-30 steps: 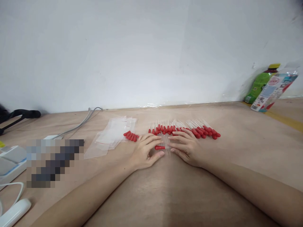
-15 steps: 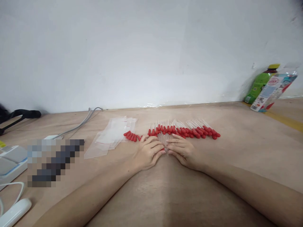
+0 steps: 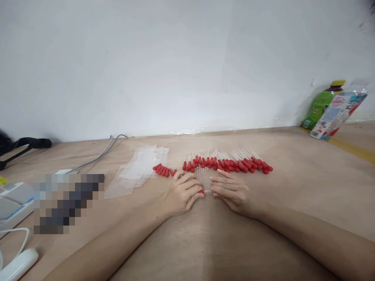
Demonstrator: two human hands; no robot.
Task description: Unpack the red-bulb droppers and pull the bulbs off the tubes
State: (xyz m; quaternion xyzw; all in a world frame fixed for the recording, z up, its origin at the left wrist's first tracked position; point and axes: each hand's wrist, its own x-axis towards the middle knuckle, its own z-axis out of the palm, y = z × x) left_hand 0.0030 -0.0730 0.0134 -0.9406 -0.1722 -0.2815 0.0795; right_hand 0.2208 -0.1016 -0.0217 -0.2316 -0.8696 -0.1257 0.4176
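My left hand (image 3: 184, 193) is closed, with a red rubber bulb (image 3: 201, 191) showing at its thumb tip. A thin clear glass tube (image 3: 207, 192) runs from that bulb across to my right hand (image 3: 231, 192), whose closed fingers are on its other end. Between my hands, several loose glass tubes (image 3: 203, 176) lie side by side on the table. Just beyond them is a long row of droppers (image 3: 231, 163) with red bulbs toward me and pale tubes pointing away. A few loose red bulbs (image 3: 162, 170) lie left of the row, some partly behind my left hand.
Clear plastic bags (image 3: 136, 166) overlap in a pile on the left. A grey cable (image 3: 102, 154), a white power strip (image 3: 17, 199) and a blurred-out dark object (image 3: 70, 203) are farther left. A green bottle (image 3: 318, 105) and a clear labelled bottle (image 3: 336, 113) stand by the wall.
My right hand has shifted slightly right and toward me, widening the gap between my hands. More of the loose glass tubes shows. My left hand has moved slightly toward me.
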